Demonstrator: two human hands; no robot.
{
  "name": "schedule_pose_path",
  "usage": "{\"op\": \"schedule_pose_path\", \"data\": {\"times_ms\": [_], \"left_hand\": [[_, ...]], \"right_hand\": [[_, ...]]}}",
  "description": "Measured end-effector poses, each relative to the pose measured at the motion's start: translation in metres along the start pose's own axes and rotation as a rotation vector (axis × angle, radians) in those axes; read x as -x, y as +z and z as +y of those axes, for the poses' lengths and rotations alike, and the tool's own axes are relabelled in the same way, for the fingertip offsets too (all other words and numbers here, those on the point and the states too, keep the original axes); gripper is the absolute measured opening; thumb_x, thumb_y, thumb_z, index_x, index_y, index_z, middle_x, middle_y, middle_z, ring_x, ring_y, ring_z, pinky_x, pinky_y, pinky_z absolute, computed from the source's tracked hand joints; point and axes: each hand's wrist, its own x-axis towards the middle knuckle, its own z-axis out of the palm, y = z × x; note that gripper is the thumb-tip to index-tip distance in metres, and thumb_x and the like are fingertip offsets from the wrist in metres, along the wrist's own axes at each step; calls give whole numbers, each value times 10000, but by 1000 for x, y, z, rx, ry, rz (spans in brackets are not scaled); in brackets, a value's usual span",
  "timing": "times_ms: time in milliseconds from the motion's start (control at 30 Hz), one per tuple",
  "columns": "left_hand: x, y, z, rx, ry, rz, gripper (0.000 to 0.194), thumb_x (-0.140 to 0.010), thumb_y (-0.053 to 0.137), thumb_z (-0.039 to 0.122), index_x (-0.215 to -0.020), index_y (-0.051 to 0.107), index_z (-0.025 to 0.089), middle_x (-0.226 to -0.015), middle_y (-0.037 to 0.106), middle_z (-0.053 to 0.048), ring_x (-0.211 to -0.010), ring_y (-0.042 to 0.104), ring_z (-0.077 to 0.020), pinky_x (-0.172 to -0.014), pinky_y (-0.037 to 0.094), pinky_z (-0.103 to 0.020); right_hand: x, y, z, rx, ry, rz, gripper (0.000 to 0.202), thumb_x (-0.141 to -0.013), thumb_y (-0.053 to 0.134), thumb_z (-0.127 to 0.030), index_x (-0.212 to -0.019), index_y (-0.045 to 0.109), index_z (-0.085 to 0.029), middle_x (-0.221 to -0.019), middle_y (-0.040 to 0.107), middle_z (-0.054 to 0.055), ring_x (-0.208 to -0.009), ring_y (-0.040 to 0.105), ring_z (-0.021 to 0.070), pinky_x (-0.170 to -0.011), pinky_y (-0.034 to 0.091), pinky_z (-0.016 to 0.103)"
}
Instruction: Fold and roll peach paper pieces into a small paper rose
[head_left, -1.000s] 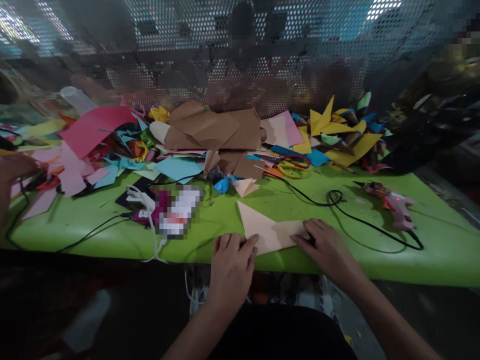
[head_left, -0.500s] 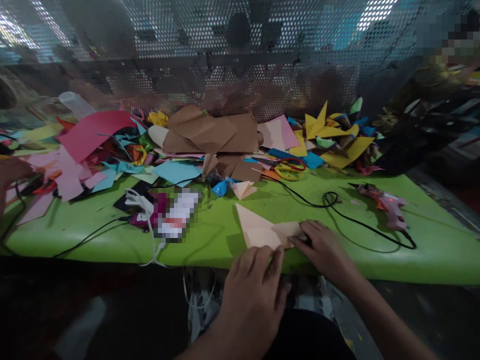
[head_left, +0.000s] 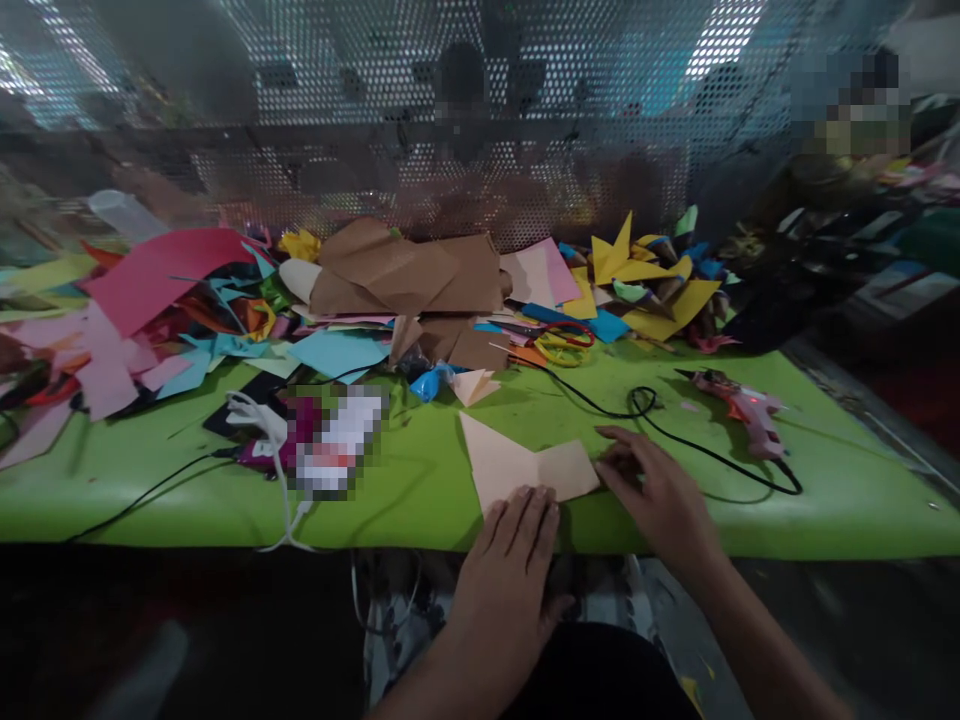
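A pale peach folded paper (head_left: 504, 465) lies near the front edge of the green table (head_left: 420, 500), with a pointed part at left and a blunter flap at right. My left hand (head_left: 514, 570) rests palm down on the paper's lower edge, its fingers stretched out. At the right end of the flap is my right hand (head_left: 660, 490), fingers apart and bent, its thumb side close to the paper's edge; whether it touches is unclear. A small folded peach piece (head_left: 474, 386) lies behind the paper.
A pink glue gun (head_left: 754, 415) with a black cable lies at right. At left are a blurred-out phone (head_left: 341, 445) and white cable (head_left: 281, 490). Brown paper (head_left: 405, 275), coloured scraps and yellow-handled scissors (head_left: 562, 347) are heaped along the back.
My right hand has let go of the flap, which now lies flatter and more open. My left hand's fingers have spread flat on the paper. The view has shifted slightly right.
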Motion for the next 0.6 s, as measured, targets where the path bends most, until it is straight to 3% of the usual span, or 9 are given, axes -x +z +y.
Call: {"op": "schedule_pose_path", "data": {"times_ms": [100,233,367,600], "left_hand": [[-1,0,2,-10,-1,10,688,-921,494,327,-1524,252,100,-1596,284,-110,-1464,278,-286,-1139,395,-468],[-1,0,3,-6,-3,5,671,-901,503,262,-1512,279,97,-1588,305,-116,-1463,283,-287,-1149,384,-471],[3,0,-4,-8,21,14,654,-924,507,296,-1518,284,134,-1589,310,-69,-1455,307,-252,-1141,407,-443],[23,-12,-26,-65,41,11,571,-980,429,278,-1523,276,193,-1582,320,1,-1448,323,-195,-1153,376,-414]], "right_hand": [[16,-9,-8,57,-154,15,328,-955,508,-241,-1278,559,-246,-1093,716,83,-989,654,242,-879,474,409],[40,-6,-19,154,-369,-201,457,-948,506,-195,-1393,500,-297,-1275,682,50,-1172,621,239,-965,438,445],[51,1,-14,248,-381,-243,553,-928,512,-188,-1462,419,-300,-1387,598,34,-1252,577,240,-1006,412,479],[51,-2,-2,310,-417,-251,546,-945,506,-217,-1469,375,-299,-1429,556,14,-1271,559,213,-1005,367,466]]}}
